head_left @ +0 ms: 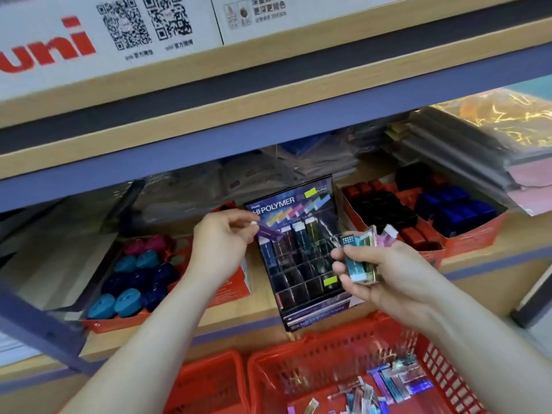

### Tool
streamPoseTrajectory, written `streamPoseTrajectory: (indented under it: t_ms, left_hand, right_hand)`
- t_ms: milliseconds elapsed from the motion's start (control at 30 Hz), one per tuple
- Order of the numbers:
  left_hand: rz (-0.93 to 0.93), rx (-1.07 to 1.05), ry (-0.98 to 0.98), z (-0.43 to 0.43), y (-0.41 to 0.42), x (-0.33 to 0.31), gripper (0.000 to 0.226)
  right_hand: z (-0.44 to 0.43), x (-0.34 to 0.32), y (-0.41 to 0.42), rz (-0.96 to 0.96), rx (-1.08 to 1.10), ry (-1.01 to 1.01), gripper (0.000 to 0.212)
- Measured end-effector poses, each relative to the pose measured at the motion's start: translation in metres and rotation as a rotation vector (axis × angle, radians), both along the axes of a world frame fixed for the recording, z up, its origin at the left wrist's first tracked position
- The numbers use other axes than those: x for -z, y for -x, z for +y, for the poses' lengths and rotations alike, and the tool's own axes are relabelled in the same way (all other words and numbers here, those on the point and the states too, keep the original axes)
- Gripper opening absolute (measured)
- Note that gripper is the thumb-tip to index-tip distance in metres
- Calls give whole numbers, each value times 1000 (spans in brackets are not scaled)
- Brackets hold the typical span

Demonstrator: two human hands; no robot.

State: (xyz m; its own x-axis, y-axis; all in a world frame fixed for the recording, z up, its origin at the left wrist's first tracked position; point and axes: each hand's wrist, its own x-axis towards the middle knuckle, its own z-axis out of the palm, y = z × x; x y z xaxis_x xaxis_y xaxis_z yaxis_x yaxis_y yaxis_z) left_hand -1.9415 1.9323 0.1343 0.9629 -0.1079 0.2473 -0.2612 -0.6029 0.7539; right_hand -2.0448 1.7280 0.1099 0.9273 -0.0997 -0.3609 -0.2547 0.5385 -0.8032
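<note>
Purple eraser (270,233), black display box (301,252), red basket (337,369).

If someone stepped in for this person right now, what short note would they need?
Left hand pinches a purple eraser at the top row of the display rack.
Right hand grips a bundle of erasers.
Done: a few top slots filled; lower rows look empty.
Loose erasers lie in the red basket below.
Left: probably slot in the purple one, then the rest.

Left hand (222,240) pinches a purple eraser (270,233) (right hand (385,273) grips several) at the display (301,249).
</note>
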Motion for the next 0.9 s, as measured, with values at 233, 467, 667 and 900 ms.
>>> streamPoseTrajectory:
  t_ms: [233, 467, 667, 900]
  left_hand:
    - [-27, 19, -92, -18, -20, -3, 11]
    - [13, 136, -55, -51, -32, -4, 13]
    - [-71, 142, -194, -54, -40, -7, 8]
    - [-108, 149, -382, -40, -42, 3, 16]
  right_hand:
    - [-6, 13, -6, -14, 42, 327, 14]
    - [-14, 23, -3, -131, -39, 902, 18]
    - [-20, 27, -1, -169, -56, 969, 22]
    - [-22, 28, -2, -174, -66, 899, 20]
